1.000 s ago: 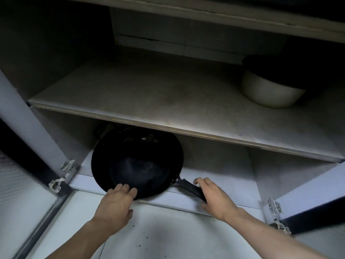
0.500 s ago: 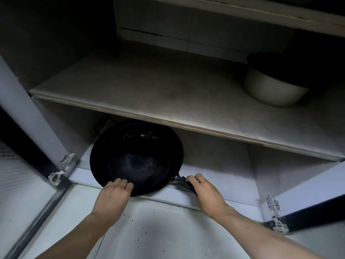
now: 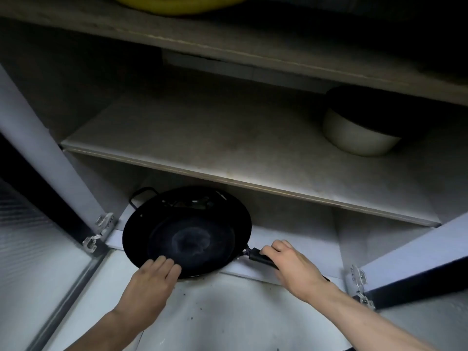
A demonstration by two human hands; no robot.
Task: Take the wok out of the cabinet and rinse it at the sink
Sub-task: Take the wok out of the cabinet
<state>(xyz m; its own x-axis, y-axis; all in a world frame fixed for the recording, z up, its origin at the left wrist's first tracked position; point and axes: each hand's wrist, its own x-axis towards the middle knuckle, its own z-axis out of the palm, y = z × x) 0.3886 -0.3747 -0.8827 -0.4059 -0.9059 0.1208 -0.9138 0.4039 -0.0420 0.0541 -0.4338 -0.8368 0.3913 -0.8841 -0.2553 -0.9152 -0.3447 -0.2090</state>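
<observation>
A black wok (image 3: 187,231) rests on the bottom level of the open cabinet (image 3: 291,249), its near rim hanging over the cabinet's front sill. A smaller dark pan seems to lie nested inside it. My left hand (image 3: 152,282) grips the near rim, fingers curled over the edge. My right hand (image 3: 295,267) is closed around the black handle (image 3: 255,257) that sticks out to the right. The wok's far side sits under the middle shelf, with a wire loop handle at its back left.
The middle shelf (image 3: 202,138) overhangs the wok and carries a pale bowl-shaped pot (image 3: 354,138) at the right. Both cabinet doors stand open, with hinges at left (image 3: 98,231) and right (image 3: 359,282). A yellow object (image 3: 177,3) lies on the top shelf. Pale tiled floor lies below.
The wok has slid slightly toward me over the sill, both hands keeping their hold. The view has tilted up, revealing the top shelf.
</observation>
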